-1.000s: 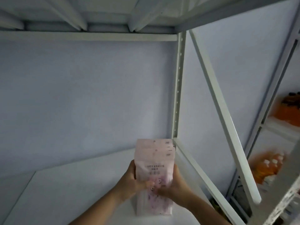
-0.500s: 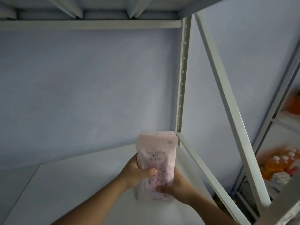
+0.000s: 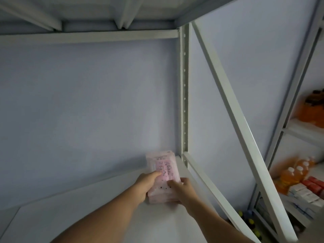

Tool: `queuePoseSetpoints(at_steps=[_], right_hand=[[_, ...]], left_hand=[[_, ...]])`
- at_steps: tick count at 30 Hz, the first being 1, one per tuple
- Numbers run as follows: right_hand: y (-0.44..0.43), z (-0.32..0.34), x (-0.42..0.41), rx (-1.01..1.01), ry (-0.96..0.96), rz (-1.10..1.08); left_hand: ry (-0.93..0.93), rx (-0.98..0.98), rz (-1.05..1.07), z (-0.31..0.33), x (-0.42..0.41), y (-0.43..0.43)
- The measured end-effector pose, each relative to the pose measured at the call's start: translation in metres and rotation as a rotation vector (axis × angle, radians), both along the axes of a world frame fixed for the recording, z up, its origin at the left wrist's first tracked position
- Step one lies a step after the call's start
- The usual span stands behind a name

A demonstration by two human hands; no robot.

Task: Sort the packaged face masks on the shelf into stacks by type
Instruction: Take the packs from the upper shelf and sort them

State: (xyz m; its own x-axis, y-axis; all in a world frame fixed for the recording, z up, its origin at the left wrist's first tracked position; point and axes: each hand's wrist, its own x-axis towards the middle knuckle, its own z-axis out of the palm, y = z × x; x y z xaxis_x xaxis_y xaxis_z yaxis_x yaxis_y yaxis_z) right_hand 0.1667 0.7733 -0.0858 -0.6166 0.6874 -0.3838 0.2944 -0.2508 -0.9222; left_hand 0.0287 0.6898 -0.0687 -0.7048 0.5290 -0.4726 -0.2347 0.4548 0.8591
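Fingers of left hand (image 3: 145,184) and right hand (image 3: 182,191) clamp pink mask packs (image 3: 163,174); square edges, seat stack in far right shelf (image 3: 87,216) corner.

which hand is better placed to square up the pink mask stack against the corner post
Right, probably. The right hand sits at the pink mask stack on the side nearest the corner post; the left hand grips the far side.

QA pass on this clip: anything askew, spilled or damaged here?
Nothing stands out. Both hands, left hand and right hand, hold one pink stack of mask packs at the white shelf's back right corner. The packs are motion-blurred, so fine misalignment can't be judged.
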Motion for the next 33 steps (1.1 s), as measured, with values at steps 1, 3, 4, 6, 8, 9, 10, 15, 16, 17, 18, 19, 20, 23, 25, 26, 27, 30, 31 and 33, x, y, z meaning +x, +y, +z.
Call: queuePoseSetpoints(at_steps=[1,3,4,6,8,9,10,15,16,17,18,19,20,23,25,26,27,30,31,33], right_hand=[[0.002,0.001,-0.002,0.041,-0.025,-0.002],[0.005,0.002,-0.006,0.143,-0.103,0.0],[0.006,0.003,-0.006,0.21,-0.158,0.005],[0.014,-0.007,-0.008,0.328,-0.247,0.021],[0.015,-0.004,-0.004,0.362,-0.262,0.034],[0.014,-0.001,-0.002,0.368,-0.261,0.042],[0.012,0.005,0.001,0.378,-0.26,0.05],[0.013,0.023,0.009,0.48,-0.271,0.068],[0.013,0.027,0.01,0.503,-0.276,0.069],[0.013,0.031,0.013,0.53,-0.275,0.068],[0.011,0.036,0.016,0.556,-0.27,0.068],[0.01,0.039,0.019,0.585,-0.263,0.071],[0.009,0.044,0.023,0.62,-0.264,0.078],[0.004,0.054,0.032,0.731,-0.261,0.104],[-0.001,0.059,0.037,0.786,-0.265,0.131],[-0.005,0.06,0.04,0.807,-0.273,0.151],[-0.009,0.061,0.042,0.823,-0.284,0.176],[-0.028,0.062,0.052,0.899,-0.329,0.242],[-0.035,0.063,0.056,0.925,-0.333,0.246],[-0.056,0.065,0.065,0.937,-0.323,0.242]], left_hand=[[0.025,-0.003,-0.006,-0.005,-0.003,0.003],[0.097,-0.028,-0.021,-0.017,-0.01,0.007],[0.125,-0.042,-0.027,-0.026,-0.016,0.009],[0.151,-0.056,-0.025,-0.031,-0.02,0.011],[0.154,-0.059,-0.038,-0.025,-0.017,0.01],[0.16,-0.064,-0.045,-0.021,-0.015,0.008],[0.163,-0.056,-0.051,-0.017,-0.013,0.005],[0.156,-0.079,-0.055,0.008,0.01,-0.009],[0.154,-0.095,-0.06,0.008,0.012,-0.013],[0.15,-0.117,-0.057,0.009,0.015,-0.018],[0.159,-0.143,-0.061,0.009,0.016,-0.022],[0.19,-0.166,-0.068,0.01,0.016,-0.026],[0.244,-0.177,-0.088,0.01,0.016,-0.032],[0.355,-0.208,-0.094,0.017,0.019,-0.049],[0.413,-0.266,-0.108,0.026,0.027,-0.065],[0.451,-0.305,-0.123,0.027,0.03,-0.073],[0.474,-0.335,-0.136,0.028,0.033,-0.082],[0.506,-0.379,-0.182,0.032,0.043,-0.113],[0.523,-0.387,-0.187,0.035,0.048,-0.125],[0.547,-0.384,-0.203,0.04,0.057,-0.151]])
